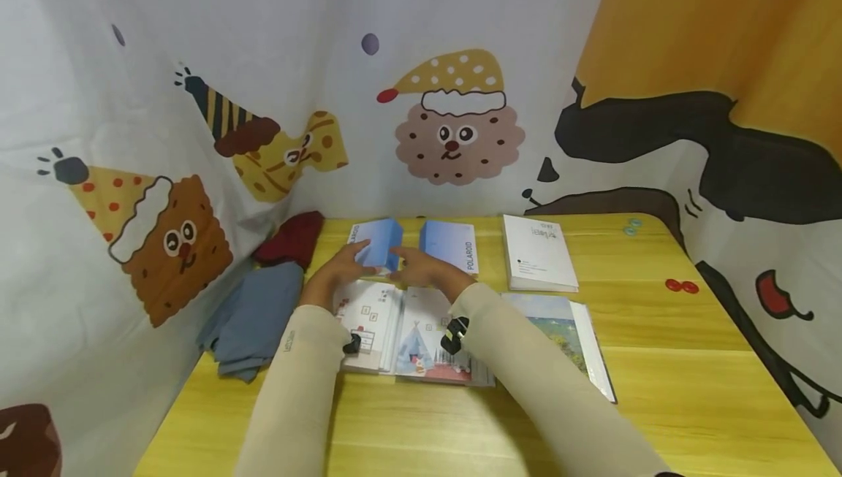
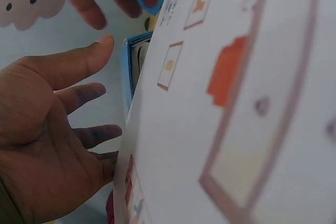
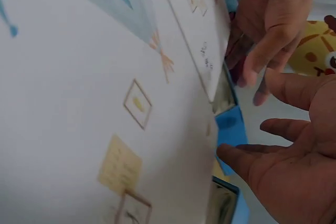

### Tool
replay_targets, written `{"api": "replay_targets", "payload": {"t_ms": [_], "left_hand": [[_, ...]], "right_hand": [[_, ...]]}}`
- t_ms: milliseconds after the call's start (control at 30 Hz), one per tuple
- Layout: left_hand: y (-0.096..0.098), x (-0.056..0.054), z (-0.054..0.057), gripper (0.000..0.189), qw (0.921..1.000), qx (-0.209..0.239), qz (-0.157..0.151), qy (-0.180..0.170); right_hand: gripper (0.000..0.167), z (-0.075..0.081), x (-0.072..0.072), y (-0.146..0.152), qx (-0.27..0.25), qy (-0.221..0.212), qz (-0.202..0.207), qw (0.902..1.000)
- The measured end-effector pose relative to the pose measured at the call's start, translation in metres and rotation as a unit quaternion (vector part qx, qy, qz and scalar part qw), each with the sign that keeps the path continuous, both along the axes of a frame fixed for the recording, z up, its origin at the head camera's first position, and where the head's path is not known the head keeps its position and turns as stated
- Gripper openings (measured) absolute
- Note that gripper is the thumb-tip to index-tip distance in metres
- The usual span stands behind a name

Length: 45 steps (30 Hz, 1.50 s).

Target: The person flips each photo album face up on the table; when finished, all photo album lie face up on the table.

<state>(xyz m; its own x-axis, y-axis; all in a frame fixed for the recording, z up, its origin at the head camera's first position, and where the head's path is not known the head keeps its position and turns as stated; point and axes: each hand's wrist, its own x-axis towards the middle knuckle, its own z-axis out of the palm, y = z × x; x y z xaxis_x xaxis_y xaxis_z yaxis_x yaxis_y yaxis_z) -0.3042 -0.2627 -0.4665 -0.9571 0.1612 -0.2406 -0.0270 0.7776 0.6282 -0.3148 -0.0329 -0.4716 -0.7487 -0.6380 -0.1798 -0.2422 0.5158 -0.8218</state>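
A blue and white box [image 1: 380, 241] lettered POLAROID stands at the back of the table between my two hands. My left hand [image 1: 342, 267] is at its left front, thumb and fingers spread; the left wrist view shows the palm [image 2: 52, 145] holding nothing. Beside the box's right edge is my right hand [image 1: 424, 266], fingers apart and nearly straight. Its fingertips are close to the blue side in the right wrist view; whether they touch it I cannot tell. Below the hands lie two white illustrated albums [image 1: 416, 353] side by side, partly covered by the sleeves.
A second POLAROID box [image 1: 454, 243] lies to the right, then a white book [image 1: 541, 254]. An album with a landscape picture [image 1: 559, 331] is nearer, partly behind the right sleeve. Grey-blue cloth [image 1: 256, 313] and maroon cloth [image 1: 291, 237] lie left. Small red discs [image 1: 681, 285] sit far right.
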Motion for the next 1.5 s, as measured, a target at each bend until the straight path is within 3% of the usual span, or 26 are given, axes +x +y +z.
{"api": "replay_targets", "payload": {"t_ms": [167,467,733,933,1133,1333,1500], "left_hand": [[-0.004,0.005,-0.004,0.085,0.9998,0.011,0.012,-0.008],[-0.009,0.008,-0.008,0.089,0.9988,0.038,0.022,-0.022],[-0.006,0.007,-0.006,0.094,0.9983,0.037,0.022,-0.039],[-0.004,0.003,-0.003,0.103,0.9978,0.064,-0.014,-0.004],[0.000,0.000,-0.008,0.109,0.9860,0.165,-0.019,-0.002],[0.003,0.000,-0.007,0.109,0.9661,0.257,0.010,-0.018],[0.006,0.001,-0.004,0.109,0.9527,0.301,0.039,0.001]], "right_hand": [[0.082,-0.006,0.001,-0.002,0.008,-0.020,0.001,0.9998],[0.083,-0.014,-0.001,0.001,0.033,-0.015,0.000,0.9993],[0.092,-0.016,0.002,0.000,-0.023,-0.053,-0.012,0.9983],[0.096,-0.010,0.004,-0.002,-0.122,-0.063,-0.022,0.9903],[0.087,-0.003,0.004,-0.005,-0.176,-0.024,-0.015,0.9841],[0.085,-0.007,0.000,-0.006,-0.187,-0.015,-0.033,0.9817],[0.085,-0.014,-0.003,-0.005,-0.196,0.010,-0.026,0.9803]]}}
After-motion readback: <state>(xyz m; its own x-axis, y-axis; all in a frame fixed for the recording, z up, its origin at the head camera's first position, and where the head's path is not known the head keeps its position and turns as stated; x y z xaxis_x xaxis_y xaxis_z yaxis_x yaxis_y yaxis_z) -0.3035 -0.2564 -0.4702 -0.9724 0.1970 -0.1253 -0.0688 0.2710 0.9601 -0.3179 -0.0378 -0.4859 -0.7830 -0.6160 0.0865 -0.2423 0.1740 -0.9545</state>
